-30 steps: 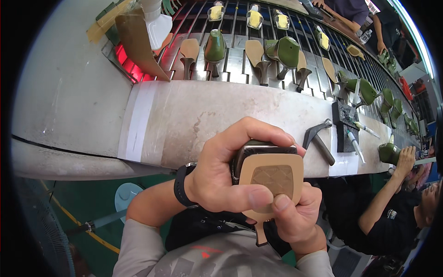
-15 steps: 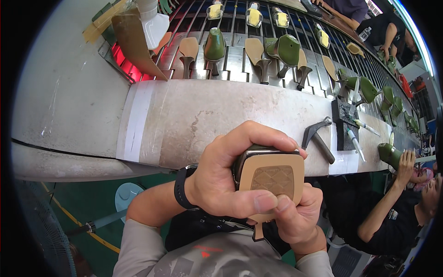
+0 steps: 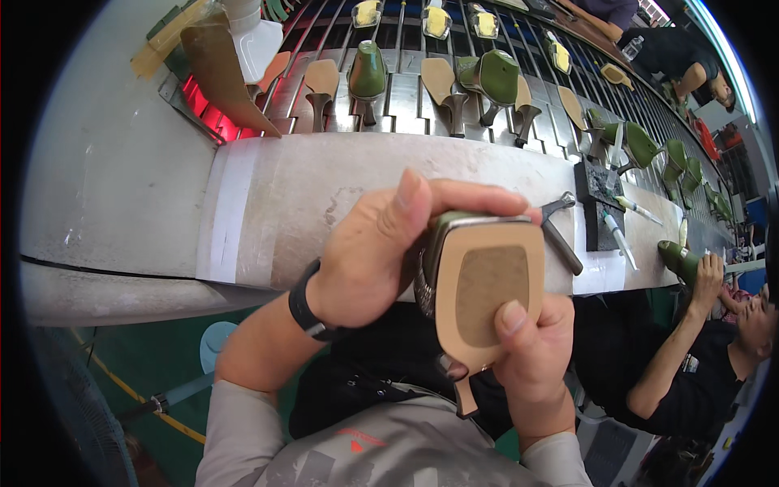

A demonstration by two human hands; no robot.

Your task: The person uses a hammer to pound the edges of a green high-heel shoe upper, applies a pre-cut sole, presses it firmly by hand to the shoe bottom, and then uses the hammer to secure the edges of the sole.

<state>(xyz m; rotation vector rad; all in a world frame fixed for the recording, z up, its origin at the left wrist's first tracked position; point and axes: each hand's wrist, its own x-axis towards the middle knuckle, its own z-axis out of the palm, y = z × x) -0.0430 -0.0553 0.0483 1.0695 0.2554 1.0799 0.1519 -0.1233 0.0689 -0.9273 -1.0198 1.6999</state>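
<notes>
A high-heeled shoe (image 3: 450, 304) is held sole up in front of me, with its toe end away from me and its slim heel toward my body. Its tan sole has a darker brown panel in the middle. My right hand (image 3: 537, 353) grips the shoe's near right side, thumb pressed on the sole and the other fingers hidden beneath. Cupped round the toe end is my left hand (image 3: 361, 260), fingers laid along the toe edge and thumb lifted off the sole. Green upper material shows at the toe; most of the upper is hidden.
A pale worktable (image 3: 308, 195) lies ahead, with a hammer (image 3: 560, 235), a black block (image 3: 600, 207) and syringe-like tubes (image 3: 621, 239) on its right. Beyond, a metal rack (image 3: 406, 89) carries green shoes and tan soles. A co-worker's hand (image 3: 707, 280) holds a green shoe at right.
My left thumb has come off the sole and now points up. The right thumb has moved apart from it, still on the sole. The shoe has shifted slightly, showing more of its panel.
</notes>
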